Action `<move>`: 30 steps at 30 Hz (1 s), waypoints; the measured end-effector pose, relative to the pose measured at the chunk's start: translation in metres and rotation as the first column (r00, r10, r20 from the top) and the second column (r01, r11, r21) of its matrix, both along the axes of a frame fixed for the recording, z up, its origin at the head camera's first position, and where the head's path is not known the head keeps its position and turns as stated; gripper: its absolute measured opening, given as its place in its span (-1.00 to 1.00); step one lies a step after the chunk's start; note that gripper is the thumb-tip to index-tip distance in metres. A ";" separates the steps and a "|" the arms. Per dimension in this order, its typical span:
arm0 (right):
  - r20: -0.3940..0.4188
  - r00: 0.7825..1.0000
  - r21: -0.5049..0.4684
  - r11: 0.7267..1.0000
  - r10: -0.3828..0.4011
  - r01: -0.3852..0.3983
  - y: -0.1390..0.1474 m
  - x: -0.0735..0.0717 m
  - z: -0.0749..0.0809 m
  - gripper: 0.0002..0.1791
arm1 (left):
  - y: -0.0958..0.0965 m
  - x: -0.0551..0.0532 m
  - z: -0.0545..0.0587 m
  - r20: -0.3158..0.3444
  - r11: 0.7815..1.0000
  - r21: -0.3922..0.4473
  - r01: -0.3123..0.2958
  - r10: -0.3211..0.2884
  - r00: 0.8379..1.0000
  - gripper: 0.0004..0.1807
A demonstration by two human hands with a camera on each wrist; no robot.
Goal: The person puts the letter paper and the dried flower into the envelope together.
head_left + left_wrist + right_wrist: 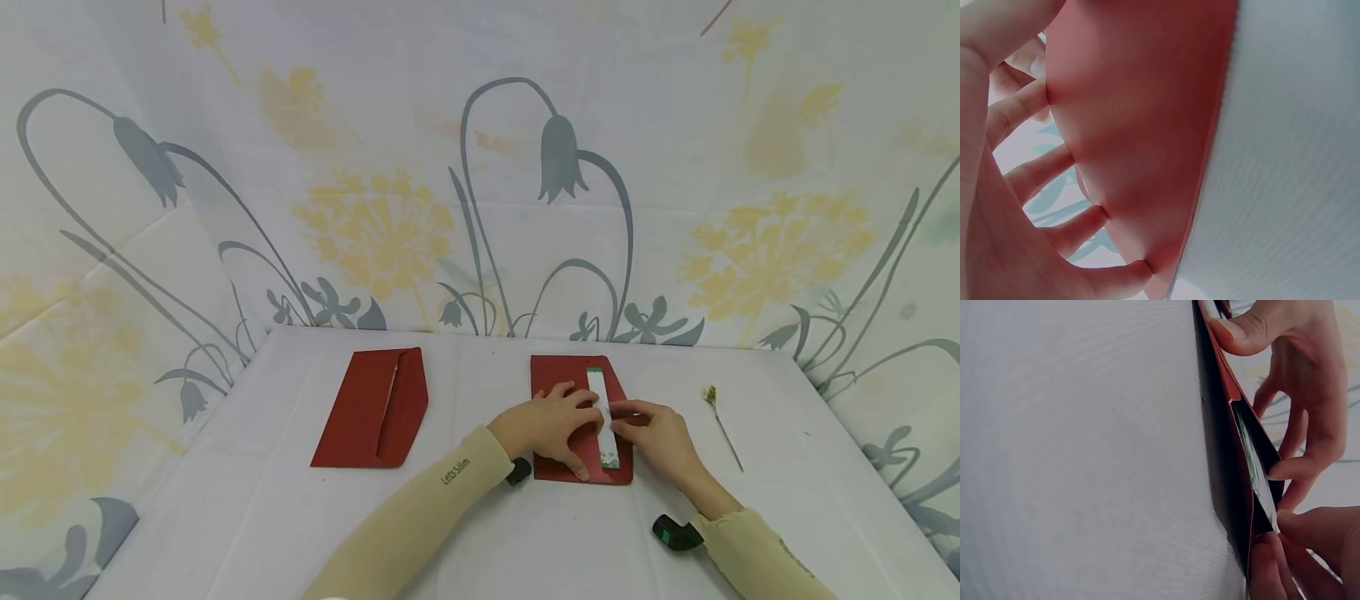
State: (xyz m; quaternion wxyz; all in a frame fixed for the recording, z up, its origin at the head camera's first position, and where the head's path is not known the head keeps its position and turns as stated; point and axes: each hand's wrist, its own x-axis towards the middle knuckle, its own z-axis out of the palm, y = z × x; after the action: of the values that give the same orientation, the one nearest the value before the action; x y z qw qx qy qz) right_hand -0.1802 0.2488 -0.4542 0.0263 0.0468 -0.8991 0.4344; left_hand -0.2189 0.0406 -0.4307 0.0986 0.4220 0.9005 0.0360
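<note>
A red envelope (551, 371) lies right of centre in the head view, its flap toward the right. A white card (597, 392) with green leaf print at its ends shows as a strip at the envelope's opening. My left hand (553, 425) spreads over the envelope, fingertips pressing on its face; in the left wrist view, the spread fingers (1041, 175) touch the red paper. From the right, my right hand (658, 442) pinches the card's edge between thumb and fingers. The right wrist view shows the card (1254, 465) partly inside the envelope, the rest hidden.
A second red envelope (356, 408) lies at the left of the white-covered table (247, 517). A dried yellow flower on a thin stem (726, 433) lies to the right. Behind the table hangs a flower-printed cloth (420, 100).
</note>
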 end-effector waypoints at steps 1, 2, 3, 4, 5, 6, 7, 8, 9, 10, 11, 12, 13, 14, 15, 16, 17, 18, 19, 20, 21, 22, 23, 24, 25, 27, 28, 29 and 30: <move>0.001 1.000 0.000 1.000 0.000 0.000 0.000 0.000 0.000 -0.67 | 0.000 0.000 0.000 -0.001 1.000 0.000 0.003 -0.003 1.000 -0.31; 0.003 1.000 0.001 1.000 0.000 0.000 0.000 0.000 0.000 -0.67 | 0.000 -0.001 0.000 -0.001 1.000 0.001 0.006 -0.006 1.000 -0.31; 0.005 1.000 -0.001 1.000 0.001 -0.001 0.001 0.000 -0.001 -0.67 | 0.000 -0.001 0.000 -0.001 1.000 0.000 0.007 -0.007 1.000 -0.31; 0.006 1.000 -0.003 1.000 0.003 -0.003 0.001 -0.001 -0.001 -0.67 | -0.001 -0.001 0.000 -0.001 1.000 0.000 0.009 -0.009 1.000 -0.30; 0.005 1.000 -0.003 1.000 0.006 -0.006 0.001 -0.001 -0.001 -0.67 | -0.001 -0.001 0.001 0.000 1.000 0.000 0.011 -0.011 1.000 -0.30; 0.004 1.000 -0.002 1.000 0.007 -0.007 0.001 -0.001 -0.001 -0.67 | -0.001 -0.001 0.001 0.000 1.000 0.001 0.012 -0.012 1.000 -0.30; 0.003 1.000 0.000 1.000 0.003 -0.003 0.001 -0.001 -0.001 -0.68 | -0.001 -0.002 0.001 0.002 1.000 0.003 0.012 -0.012 1.000 -0.30; 0.003 1.000 0.001 1.000 0.002 -0.002 0.001 -0.001 -0.002 -0.68 | -0.001 -0.002 0.001 0.004 1.000 0.005 0.011 -0.011 1.000 -0.30; 0.001 1.000 0.007 1.000 0.002 -0.002 0.001 -0.002 -0.002 -0.68 | -0.001 -0.002 0.000 0.003 1.000 0.007 0.011 -0.011 1.000 -0.30; -0.002 1.000 0.017 1.000 0.006 -0.006 0.001 -0.002 -0.002 -0.68 | -0.002 -0.003 0.000 0.002 1.000 0.010 0.011 -0.011 1.000 -0.30; -0.003 1.000 0.027 1.000 0.005 -0.005 0.001 -0.002 -0.002 -0.69 | -0.002 -0.003 -0.001 0.002 1.000 0.013 0.012 -0.012 1.000 -0.30; -0.004 1.000 0.034 0.999 0.004 -0.004 0.001 -0.002 -0.002 -0.69 | -0.002 -0.003 -0.001 0.002 1.000 0.016 0.012 -0.012 1.000 -0.30; -0.003 1.000 0.039 0.999 0.003 -0.003 0.001 -0.002 -0.002 -0.70 | -0.002 -0.003 -0.001 0.002 1.000 0.020 0.013 -0.013 1.000 -0.30; -0.002 1.000 0.043 0.999 0.006 -0.006 0.001 -0.001 -0.001 -0.70 | -0.002 -0.004 -0.002 0.003 1.000 0.023 0.013 -0.013 1.000 -0.30; -0.001 1.000 0.048 0.999 0.009 -0.009 0.001 -0.001 -0.001 -0.70 | -0.002 -0.004 -0.002 0.006 1.000 0.026 0.013 -0.013 1.000 -0.31; 0.002 1.000 0.049 0.999 0.011 -0.011 0.000 -0.001 -0.001 -0.70 | -0.002 -0.004 -0.002 0.012 1.000 0.028 0.012 -0.012 1.000 -0.33; 0.007 1.000 0.051 0.999 0.012 -0.013 0.000 -0.001 0.000 -0.69 | -0.002 -0.004 -0.002 0.018 0.999 0.030 0.011 -0.011 1.000 -0.35; 0.012 1.000 0.052 0.998 0.017 -0.018 0.000 -0.001 0.000 -0.69 | -0.002 -0.004 -0.002 0.026 0.999 0.032 0.009 -0.010 1.000 -0.38; 0.018 0.999 0.053 0.998 0.027 -0.028 0.000 -0.001 0.001 -0.68 | -0.002 -0.004 -0.002 0.034 0.999 0.033 0.006 -0.007 0.999 -0.41; 0.023 0.999 0.054 0.998 0.033 -0.034 0.000 -0.001 0.002 -0.68 | -0.002 -0.004 -0.002 0.043 0.999 0.032 0.004 -0.005 0.999 -0.44; 0.028 0.999 0.057 0.998 0.040 -0.041 0.000 -0.001 0.002 -0.67 | -0.002 -0.004 -0.002 0.050 1.000 0.031 -0.001 -0.001 0.999 -0.47; 0.034 0.998 0.059 0.997 0.045 -0.047 0.000 -0.002 0.003 -0.67 | -0.002 -0.004 -0.002 0.053 1.000 0.030 -0.003 0.001 0.999 -0.49; 0.038 0.998 0.061 0.997 0.054 -0.056 0.000 -0.002 0.003 -0.66 | -0.002 -0.004 -0.002 0.053 1.000 0.028 -0.005 0.003 0.999 -0.51; 0.043 0.997 0.061 0.996 0.057 -0.060 0.000 -0.002 0.003 -0.66 | -0.002 -0.003 -0.001 0.052 1.000 0.026 -0.006 0.005 0.999 -0.52; 0.049 0.997 0.061 0.996 0.062 -0.065 0.001 -0.002 0.004 -0.65 | -0.002 -0.003 -0.001 0.048 1.000 0.023 -0.007 0.006 0.999 -0.53; 0.066 0.996 0.058 0.996 0.063 -0.067 0.001 -0.003 0.004 -0.63 | -0.002 -0.003 -0.001 0.041 1.000 0.017 -0.005 0.004 0.999 -0.54; 0.078 0.995 0.053 0.996 0.064 -0.068 0.001 -0.002 0.005 -0.62 | -0.001 -0.003 0.000 0.036 1.000 0.014 -0.002 0.002 0.999 -0.55; 0.090 0.994 0.050 0.996 0.067 -0.072 0.001 -0.002 0.006 -0.60 | -0.001 -0.003 0.000 0.035 1.000 0.013 -0.001 0.000 0.999 -0.55; 0.103 0.992 0.044 0.996 0.068 -0.073 0.001 -0.002 0.006 -0.59 | -0.001 -0.003 0.000 0.036 1.000 0.013 -0.001 0.000 0.999 -0.55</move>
State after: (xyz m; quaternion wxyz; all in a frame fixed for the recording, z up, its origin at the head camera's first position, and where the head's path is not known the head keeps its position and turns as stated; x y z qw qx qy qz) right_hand -0.1822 0.2495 -0.4482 -0.0358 0.0572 -0.9072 0.4153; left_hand -0.2220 0.0397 -0.4306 0.1121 0.4216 0.8985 0.0492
